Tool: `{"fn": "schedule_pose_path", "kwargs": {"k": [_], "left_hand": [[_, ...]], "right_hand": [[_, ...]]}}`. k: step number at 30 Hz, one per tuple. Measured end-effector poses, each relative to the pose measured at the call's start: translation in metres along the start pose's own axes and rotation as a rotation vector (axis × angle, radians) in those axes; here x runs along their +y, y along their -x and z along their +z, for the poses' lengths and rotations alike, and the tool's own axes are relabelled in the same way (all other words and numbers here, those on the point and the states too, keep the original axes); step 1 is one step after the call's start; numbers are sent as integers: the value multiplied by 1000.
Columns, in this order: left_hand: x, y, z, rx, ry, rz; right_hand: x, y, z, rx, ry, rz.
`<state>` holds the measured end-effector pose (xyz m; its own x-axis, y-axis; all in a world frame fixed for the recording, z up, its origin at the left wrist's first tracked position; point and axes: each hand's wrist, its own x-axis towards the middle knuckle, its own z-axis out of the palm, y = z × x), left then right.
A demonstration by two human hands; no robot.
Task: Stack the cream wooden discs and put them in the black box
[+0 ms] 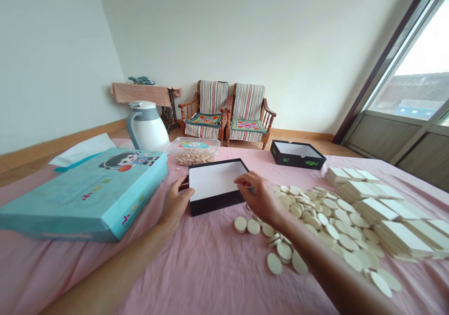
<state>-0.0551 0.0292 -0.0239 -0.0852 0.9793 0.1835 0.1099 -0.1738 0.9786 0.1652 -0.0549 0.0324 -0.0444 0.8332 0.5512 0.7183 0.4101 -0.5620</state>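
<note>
An uncovered black cardboard box (214,202) with a white inside sits in front of me on the pink cloth. My left hand (175,200) grips its left end, thumb at the near corner and fingers along the side. At the opposite end, my right hand (260,197) has its fingers curled over the rim of the right wall; part of its grip is hidden. Loose pale round discs (328,212), like wooden slices, lie heaped under and beyond my right forearm. The box's white floor shows nothing on it.
Stacks of pale rectangular cards (400,235) stand at the right. Behind them is another black box (296,156). A turquoise box (87,193) lies left, near a white-grey jug (150,130) and a clear tub of small beige pieces (194,156). Two chairs (228,111) stand beyond.
</note>
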Motion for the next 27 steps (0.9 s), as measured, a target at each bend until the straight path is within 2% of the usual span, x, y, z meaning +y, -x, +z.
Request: {"fn": "schedule_pose_path", "kwargs": {"k": [6, 8, 10, 14, 17, 22, 27], "left_hand": [[2, -11, -12, 54, -18, 27], [1, -15, -15, 56, -5, 3], [-2, -18, -16, 55, 9, -28], [-2, -16, -15, 46, 63, -41], [1, -12, -14, 30, 94, -56], [3, -11, -13, 18, 90, -57], [2, -12, -14, 14, 93, -47]], "right_hand": [[67, 6, -34, 162, 99, 224], [86, 8, -37, 121, 185, 277], [98, 12, -35, 15, 284, 286], [105, 18, -25, -234, 490, 298], [105, 19, -20, -317, 564, 333], [107, 17, -19, -312, 568, 321], [97, 13, -26, -186, 492, 343]]}}
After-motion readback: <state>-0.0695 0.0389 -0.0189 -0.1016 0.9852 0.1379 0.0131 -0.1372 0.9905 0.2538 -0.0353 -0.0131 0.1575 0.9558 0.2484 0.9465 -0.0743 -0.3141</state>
